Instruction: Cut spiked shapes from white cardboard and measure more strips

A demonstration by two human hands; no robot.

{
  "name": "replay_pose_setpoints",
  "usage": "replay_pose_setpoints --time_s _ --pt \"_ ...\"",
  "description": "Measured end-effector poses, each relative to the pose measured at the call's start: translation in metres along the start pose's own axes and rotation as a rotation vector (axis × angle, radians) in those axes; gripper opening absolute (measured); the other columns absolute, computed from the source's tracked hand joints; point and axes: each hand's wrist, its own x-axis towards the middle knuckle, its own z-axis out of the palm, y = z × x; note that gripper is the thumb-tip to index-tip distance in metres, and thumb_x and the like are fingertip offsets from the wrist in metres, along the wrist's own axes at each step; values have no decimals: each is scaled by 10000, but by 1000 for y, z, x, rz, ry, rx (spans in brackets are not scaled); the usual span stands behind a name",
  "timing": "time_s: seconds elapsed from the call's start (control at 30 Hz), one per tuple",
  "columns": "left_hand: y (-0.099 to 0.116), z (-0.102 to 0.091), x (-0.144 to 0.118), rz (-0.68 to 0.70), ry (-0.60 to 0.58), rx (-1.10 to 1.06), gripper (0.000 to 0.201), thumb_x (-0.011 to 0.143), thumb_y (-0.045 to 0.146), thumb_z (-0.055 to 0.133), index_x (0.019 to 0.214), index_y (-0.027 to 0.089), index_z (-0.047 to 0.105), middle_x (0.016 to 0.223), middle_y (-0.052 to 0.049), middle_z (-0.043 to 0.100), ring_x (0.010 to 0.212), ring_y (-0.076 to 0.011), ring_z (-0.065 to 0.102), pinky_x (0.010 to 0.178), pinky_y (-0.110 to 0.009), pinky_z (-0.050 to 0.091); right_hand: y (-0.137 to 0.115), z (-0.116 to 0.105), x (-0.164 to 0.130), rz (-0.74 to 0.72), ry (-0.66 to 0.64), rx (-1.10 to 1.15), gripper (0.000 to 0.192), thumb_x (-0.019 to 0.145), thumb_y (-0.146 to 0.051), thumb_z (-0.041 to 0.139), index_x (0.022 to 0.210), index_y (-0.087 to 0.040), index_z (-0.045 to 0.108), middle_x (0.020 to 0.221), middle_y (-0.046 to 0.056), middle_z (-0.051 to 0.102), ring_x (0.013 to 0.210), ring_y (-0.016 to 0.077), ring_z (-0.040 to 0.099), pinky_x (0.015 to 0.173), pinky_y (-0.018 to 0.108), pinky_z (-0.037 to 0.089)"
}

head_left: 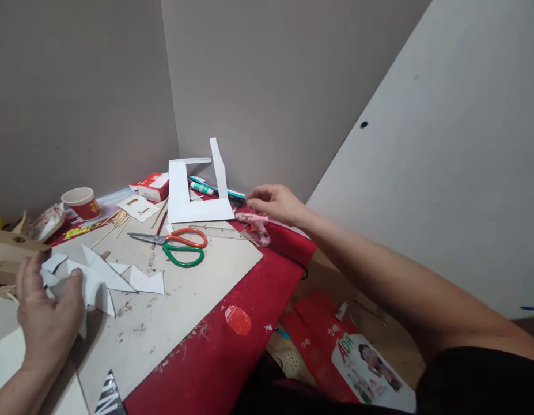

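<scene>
On red table (249, 288), glue gun (256, 223) seemingly just under right grip (273, 203).

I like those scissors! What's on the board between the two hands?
In the head view, orange-and-green scissors lie on the board between the left hand and right hand, plus white paper scraps.

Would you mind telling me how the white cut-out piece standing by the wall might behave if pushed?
The white cut-out piece looks like thin card, so probably light. Its narrow upright strip leans, so it likely flexes and tips easily. On the red table cover it would probably slide rather than roll.

Bare forearms, black garment.
</scene>
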Motion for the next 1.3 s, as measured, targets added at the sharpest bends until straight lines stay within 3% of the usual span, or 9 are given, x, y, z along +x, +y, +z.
replay_pose_setpoints --time_s 0.13,0.37,0.53,0.63,0.73,0.9,1.1,1.2,1.3 --pt "-3 3 -3 35 -41 -50 697 761 382 623 1411 176 476 1445 -120 500 1289 -345 481 1097 -452 345 -5 13 -26 -40 -179 -74 134 870 -231 547 881 -184 672 690 9 680 574 147 603 573 275 470" --pt "-1 3 -3 -40 -109 -60 640 830 361 613 1403 120 461 1409 -144 523 1235 -298 521 1072 -413 377 -30 53 -65 -187 -437 -283 221 877 -275 595 1030 -144 687 872 81 727 755 206 649 683 305 475" --pt "-1 2 -2 -75 -131 -80 600 830 343 615 1376 130 485 1394 -141 529 1257 -320 500 1095 -448 338 -26 71 -45 -147 -379 -556 295 920 -253 559 1160 -95 622 1160 194 644 1072 307 590 888 420 461" --pt "-2 1 -1 -83 -148 -108 557 827 320 605 1345 140 505 1396 -149 518 1282 -343 476 1106 -470 322 -17 78 -21 -97 -380 -692 290 944 -320 571 1191 -170 592 1221 100 603 1040 233 610 883 445 512" --pt "-4 1 -1 -92 -162 -139 510 827 314 590 1311 165 529 1399 -151 505 1311 -334 450 1117 -459 308 -17 83 -1 -83 -423 -766 309 940 -315 585 1208 -163 585 1235 108 592 1020 223 621 857 421 535" --pt "-6 2 -2 -120 -159 -193 487 824 317 560 1289 172 542 1399 -162 491 1343 -321 414 1133 -470 272 -28 75 20 -53 -555 -765 319 938 -313 588 1219 -164 576 1227 102 596 1018 228 623 847 428 538" --pt "-10 1 -1 -203 -149 -299 534 791 322 605 1285 124 559 1408 -200 480 1358 -338 385 1147 -466 232 -23 53 33 1 -657 -576 281 943 -316 578 1183 -169 595 1185 83 617 974 214 634 818 408 548" --pt "-15 -1 4 -285 -115 -384 529 801 322 616 1308 187 548 1376 -152 535 1294 -295 481 1098 -433 335 -17 33 32 -2 -611 -421 86 855 -199 648 800 -138 675 815 70 697 692 164 644 628 279 507" --pt "-18 -2 12 -347 -29 -485 459 823 307 602 1275 232 570 1321 -105 600 1221 -233 558 1027 -358 428 -6 14 39 -1 -505 -249 152 860 -188 586 713 -163 616 648 38 659 565 116 613 532 241 427"
